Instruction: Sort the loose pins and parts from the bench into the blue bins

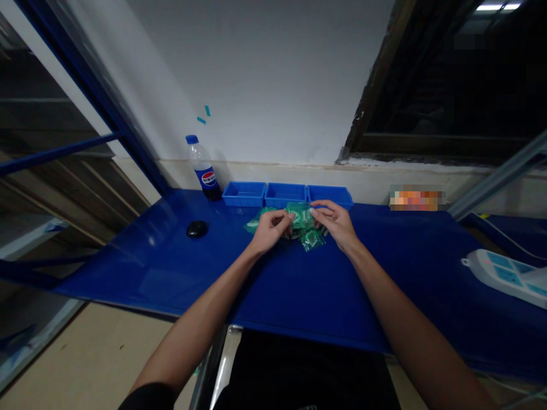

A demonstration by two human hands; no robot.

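Between my hands is a small green see-through plastic bag (pixel 300 215), with something pale inside that is too small to name. My left hand (pixel 270 229) pinches its left edge between thumb and finger. At its right edge, my right hand (pixel 337 224) has thumb and fingers closed on it too. Beneath lies a pile of similar green packets (pixel 313 240), partly hidden by my hands and the held bag. Another green packet (pixel 253 222) pokes out left of my left hand. Right behind the bag stand three shallow blue trays (pixel 285 203) in a row.
A cola bottle (pixel 205 171) stands at the back left, and a round black object (pixel 197 229) lies in front of it. A white power strip (pixel 506 274) rests on the right. The blue table (pixel 299 302) meets a wall behind the trays.
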